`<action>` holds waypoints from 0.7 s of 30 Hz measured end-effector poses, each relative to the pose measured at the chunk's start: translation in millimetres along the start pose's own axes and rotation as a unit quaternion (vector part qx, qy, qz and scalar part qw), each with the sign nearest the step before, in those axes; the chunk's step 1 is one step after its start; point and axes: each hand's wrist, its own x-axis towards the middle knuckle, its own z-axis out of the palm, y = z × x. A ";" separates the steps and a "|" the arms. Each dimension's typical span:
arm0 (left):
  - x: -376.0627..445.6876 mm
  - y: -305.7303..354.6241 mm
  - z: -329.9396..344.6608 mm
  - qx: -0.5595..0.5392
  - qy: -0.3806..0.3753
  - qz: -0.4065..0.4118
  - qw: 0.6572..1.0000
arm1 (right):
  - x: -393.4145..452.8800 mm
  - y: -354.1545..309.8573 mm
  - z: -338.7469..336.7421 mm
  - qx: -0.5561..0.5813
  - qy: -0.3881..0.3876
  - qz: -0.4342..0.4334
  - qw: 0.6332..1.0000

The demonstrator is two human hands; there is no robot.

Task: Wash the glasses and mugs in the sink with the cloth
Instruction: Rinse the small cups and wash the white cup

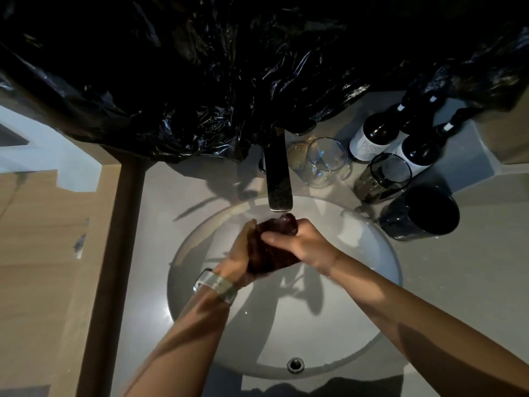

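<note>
From the head camera, both hands wring a dark cloth under the tap over the basin: left hand and right hand have fingers curled round it. It looks sodden, limp and light. At two o'clock on the bench wait a clear glass, a smoky tumbler and a dark mug: likely fragile and slippery when wet, best gripped round the body.

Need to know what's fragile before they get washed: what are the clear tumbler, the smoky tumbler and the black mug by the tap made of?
Clear tumbler: glass, see-through with glints. Smoky grey tumbler: tinted glass, semi-transparent. Black mug: opaque and glossy, probably glazed ceramic, possibly dark glass.
</note>
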 end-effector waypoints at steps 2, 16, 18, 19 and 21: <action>4.2 8.6 -7.5 0.021 -0.047 -0.004 0.999 | 0.0 -0.5 -6.9 -0.129 -0.070 -0.070 0.987; 37.9 -33.9 2.0 0.123 0.174 0.180 0.960 | 28.3 7.4 -1.7 0.023 0.104 0.181 0.978; 34.1 -23.2 2.8 0.059 0.131 0.100 0.985 | 24.4 13.2 0.5 0.003 0.093 0.109 0.990; 32.3 -18.0 2.7 0.011 0.074 0.049 0.996 | 21.0 16.7 2.3 -0.011 0.087 0.051 0.995; 29.5 -10.7 -1.4 -0.065 0.001 -0.024 0.998 | 12.5 22.2 3.7 -0.059 0.044 -0.051 0.996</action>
